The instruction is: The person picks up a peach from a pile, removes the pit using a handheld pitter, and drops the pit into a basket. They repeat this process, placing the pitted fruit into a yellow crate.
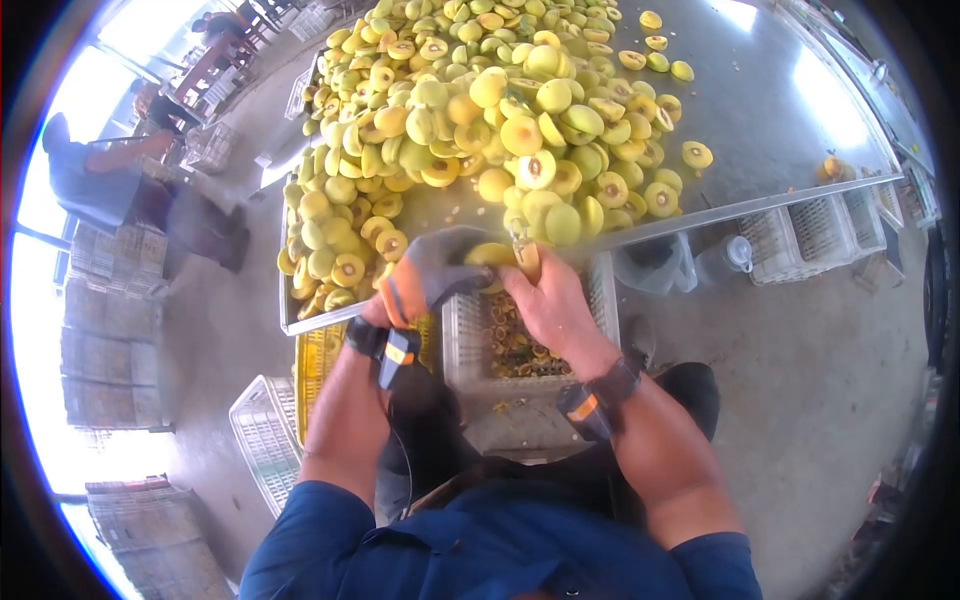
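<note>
A: What's at the far left?

B: A bent-over person (105, 190) in dark clothes, near stacked crates (112, 345). Nearer the wearer, a white crate (262, 435) stands beside a yellow crate (314, 375).

A: And the table?

B: The metal table (740, 110) carries a big heap of yellow-green fruit (430, 120), much of it halved. The heap covers its left and middle; a few halves lie loose toward the right.

A: Now the left hand.

B: The left hand (432, 270) wears a grey glove with an orange cuff. Its fingers are curled closed around a fruit piece (490, 254), just off the table's near edge.

A: Which way does that piece lie?

B: Its long axis runs roughly left to right, one end in the glove, the other toward the right hand (552, 305). I can't tell which way its cut face turns.

A: What's below?

B: A white basket (465, 345) with brownish scraps inside.

A: And the right hand?

B: Bare, closed around a small tool (521, 240). The tool's metal end points away from the body, toward the heap, its long axis nearly upright in the view.

A: Further right?

B: A clear plastic bag (655, 268), a plastic jar (722, 262) with a white lid, then white baskets (800, 240) beside the table's edge.
</note>
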### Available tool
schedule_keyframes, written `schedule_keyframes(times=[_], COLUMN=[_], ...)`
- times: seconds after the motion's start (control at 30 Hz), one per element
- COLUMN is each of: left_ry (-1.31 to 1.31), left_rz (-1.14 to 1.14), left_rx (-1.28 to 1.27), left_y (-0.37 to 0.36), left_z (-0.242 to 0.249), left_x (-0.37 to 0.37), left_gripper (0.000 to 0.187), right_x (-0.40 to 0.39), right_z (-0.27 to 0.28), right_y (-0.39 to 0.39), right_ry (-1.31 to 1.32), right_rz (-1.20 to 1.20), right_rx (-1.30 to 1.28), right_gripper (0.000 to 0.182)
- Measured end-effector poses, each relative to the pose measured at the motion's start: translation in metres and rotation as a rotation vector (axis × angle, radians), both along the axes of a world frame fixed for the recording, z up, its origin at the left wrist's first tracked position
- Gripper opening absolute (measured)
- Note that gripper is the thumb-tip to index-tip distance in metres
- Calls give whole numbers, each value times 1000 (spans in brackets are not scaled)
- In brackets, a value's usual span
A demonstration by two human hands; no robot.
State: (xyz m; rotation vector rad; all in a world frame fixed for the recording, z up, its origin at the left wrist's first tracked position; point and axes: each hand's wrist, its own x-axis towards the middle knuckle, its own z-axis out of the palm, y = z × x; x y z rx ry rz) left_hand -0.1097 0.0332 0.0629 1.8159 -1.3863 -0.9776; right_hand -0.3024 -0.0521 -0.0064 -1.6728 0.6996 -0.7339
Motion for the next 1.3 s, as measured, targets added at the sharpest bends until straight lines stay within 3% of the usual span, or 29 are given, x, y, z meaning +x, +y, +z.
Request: schedule_keyframes(times=[0.1, 0.13, 0.2, 0.27, 0.3, 0.33, 0.53, 0.77, 0.83, 0.9, 1.03, 1.1, 1.2, 1.23, 1.27, 1.3], left_ry=[268, 544, 54, -335, -260, -185, 56, 222, 122, -149, -338, -356, -196, 21, 234, 233], left_rz=[292, 353, 424, 417, 423, 430, 363, 345, 344, 321, 198, 149, 45, 93, 138, 144], left_rx=[-226, -322, -472, -621, -566, -513, -482, -467, -507, -545, -560, -533, -524, -341, -155, -156], left_y=[13, 15, 18, 17, 17, 18, 15, 15, 16, 16, 22, 24, 22, 18, 14, 15], left_z=[-46, -64, -67, -75, -76, -74, -72, -71, -81, -87, -107, -104, -98, -92, -83, -83], left_x=[-15, -21, -50, -55, -53, -51, -39, -30, -28, -28, -14, -11, -4, -4, -4, -5], left_gripper=[40, 39, 36, 28, 29, 29, 27, 28, 30, 33, 41, 43, 43, 41, 39, 37], right_x=[0, 2, 4, 4, 5, 8, -6, -4, -4, -4, -6, -7, -6, -1, -2, -7], right_z=[5, 3, -7, -2, -1, -4, 0, 5, 7, -7, -11, -9, -41, -36, -29, -19], right_y=[1, 5, 18, 29, 34, 38, 28, 23, 25, 25, 21, 19, 29, 31, 30, 27], right_ry=[-173, -188, -211, -86, -22, -6, 226, 325, 308, 265, 324, 288, 159, 102, 171, 239], right_rz=[115, 130, 153, 212, 243, 171, 283, 306, 308, 362, 461, 523, 466, 423, 471, 516], right_rx=[841, 913, 1064, 885, 793, 391, 86, 4, -5, -28, -7, 182, 31, -96, 14, 129], right_gripper=[32, 29, 24, 25, 26, 29, 33, 32, 31, 30, 24, 22, 19, 18, 21, 24])
